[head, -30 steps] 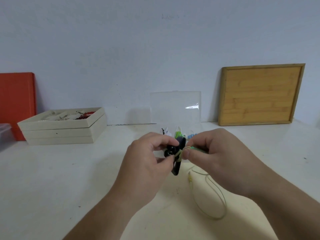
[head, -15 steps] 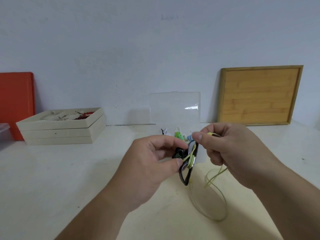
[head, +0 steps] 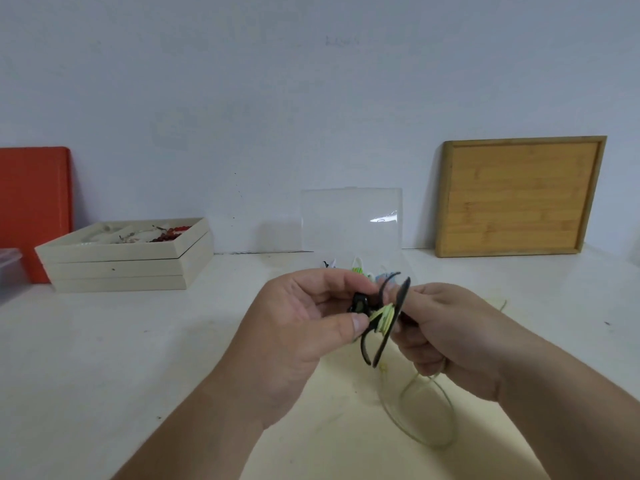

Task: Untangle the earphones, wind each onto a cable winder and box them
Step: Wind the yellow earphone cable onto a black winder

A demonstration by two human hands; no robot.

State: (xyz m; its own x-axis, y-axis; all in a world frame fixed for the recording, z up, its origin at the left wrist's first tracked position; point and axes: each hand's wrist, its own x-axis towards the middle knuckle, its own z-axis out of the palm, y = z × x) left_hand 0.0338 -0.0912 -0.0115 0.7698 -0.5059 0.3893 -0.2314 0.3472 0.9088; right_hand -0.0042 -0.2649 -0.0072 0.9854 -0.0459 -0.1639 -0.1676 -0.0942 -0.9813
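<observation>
Above the white desk [head: 138,358], the left grip [head: 304,327] is pinching a black cable winder [head: 399,303], while the right grip [head: 450,334] is curling around the yellow-green earphone cable [head: 383,315], its slack looping onto the desk.

Both hands, left hand [head: 304,327] and right hand [head: 446,334], grip a black cable winder [head: 388,320]

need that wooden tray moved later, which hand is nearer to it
Right. The right hand, holding the green earphone cable, is below and left of the wooden tray; the left hand, pinching the black cable winder, is farther left.
</observation>
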